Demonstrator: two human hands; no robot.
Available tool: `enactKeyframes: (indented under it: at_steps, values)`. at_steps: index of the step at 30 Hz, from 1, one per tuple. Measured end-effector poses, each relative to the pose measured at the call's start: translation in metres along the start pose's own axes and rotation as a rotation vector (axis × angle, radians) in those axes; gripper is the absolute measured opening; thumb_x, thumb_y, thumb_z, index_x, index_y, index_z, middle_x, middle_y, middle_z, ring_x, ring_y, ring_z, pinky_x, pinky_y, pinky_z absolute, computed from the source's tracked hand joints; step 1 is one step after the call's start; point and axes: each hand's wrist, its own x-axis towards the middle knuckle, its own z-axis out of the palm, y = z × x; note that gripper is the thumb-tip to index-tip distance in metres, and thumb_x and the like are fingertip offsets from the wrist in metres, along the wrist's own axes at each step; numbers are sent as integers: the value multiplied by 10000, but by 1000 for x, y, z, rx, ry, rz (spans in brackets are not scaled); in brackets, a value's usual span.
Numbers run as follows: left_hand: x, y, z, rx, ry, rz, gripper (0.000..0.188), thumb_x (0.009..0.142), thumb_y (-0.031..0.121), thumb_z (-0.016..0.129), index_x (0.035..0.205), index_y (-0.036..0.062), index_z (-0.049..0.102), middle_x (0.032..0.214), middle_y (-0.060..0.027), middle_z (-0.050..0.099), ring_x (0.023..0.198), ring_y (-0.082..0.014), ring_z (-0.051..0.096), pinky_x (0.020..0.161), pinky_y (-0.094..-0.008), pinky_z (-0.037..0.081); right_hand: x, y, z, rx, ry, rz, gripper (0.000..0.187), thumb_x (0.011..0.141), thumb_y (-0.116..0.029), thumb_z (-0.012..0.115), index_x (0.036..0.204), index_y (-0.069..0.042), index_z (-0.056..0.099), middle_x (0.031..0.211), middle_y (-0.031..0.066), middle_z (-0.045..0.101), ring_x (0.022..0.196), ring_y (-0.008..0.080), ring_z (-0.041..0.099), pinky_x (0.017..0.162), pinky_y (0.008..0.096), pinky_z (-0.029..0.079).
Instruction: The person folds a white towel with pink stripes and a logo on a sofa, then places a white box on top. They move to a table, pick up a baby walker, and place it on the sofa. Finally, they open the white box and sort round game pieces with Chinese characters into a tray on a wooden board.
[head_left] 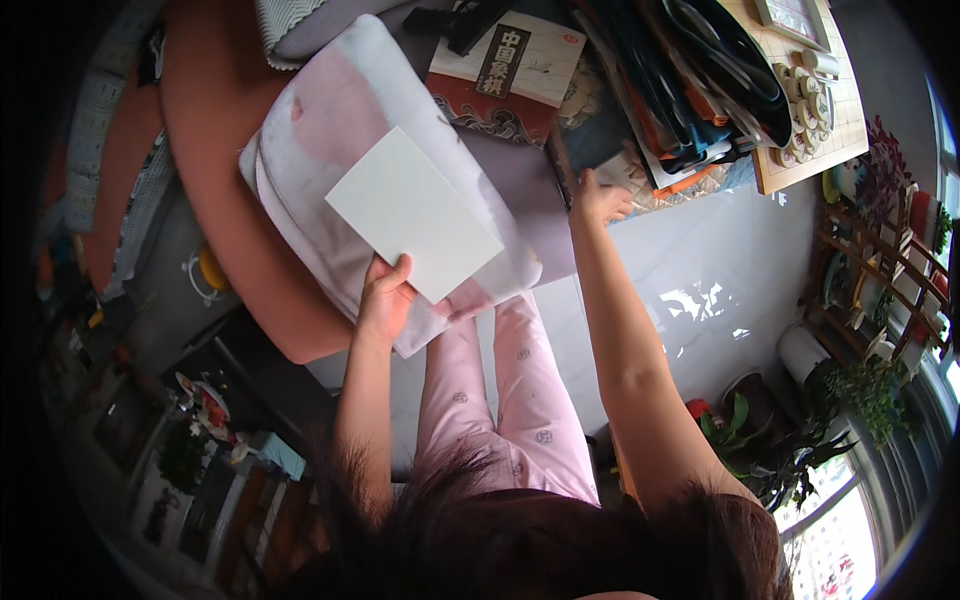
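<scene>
My left hand (385, 300) is closed on the lower edge of a blank white rectangular board (413, 215), thumb on top. The board is tilted over a folded pale pink-and-white blanket (335, 90). Out to the right, my right hand (602, 200) is at the near edge of a patterned, quilted-looking cover (690, 188), below a pile of dark folders (690, 90). Its thumb and fingers are apart; the fingertips are partly hard to make out, and I see nothing held.
A flat boxed game set (510, 60) lies beyond the blanket. A wooden board (845, 120) with round pieces (805, 110) stands at far right. An orange-brown sofa (240, 240) curves along the left. Potted plants (870, 395) and a wooden rack (880, 260) stand at right.
</scene>
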Motion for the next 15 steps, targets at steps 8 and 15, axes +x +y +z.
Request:
enactKeyframes:
  at_steps: [8, 15]
  values:
    - [35, -16, -43, -107, -22, -47, 474, 879, 102, 573, 1310, 47, 384, 1256, -69, 491, 1164, -211, 470, 994, -389, 378, 1, 20, -6, 19, 117, -166, 764, 577, -382, 795, 1034, 95, 410, 1087, 214, 445, 1052, 353, 461, 849, 481, 434]
    - [49, -20, -51, -123, -67, -105, 567, 931, 457, 416, 1357, 88, 348, 1307, -65, 473, 1212, -202, 442, 999, -382, 363, -183, 12, -76, 146, -465, -1226, 526, 585, -198, 741, 961, 56, 475, 956, 193, 462, 917, 350, 453, 805, 423, 392]
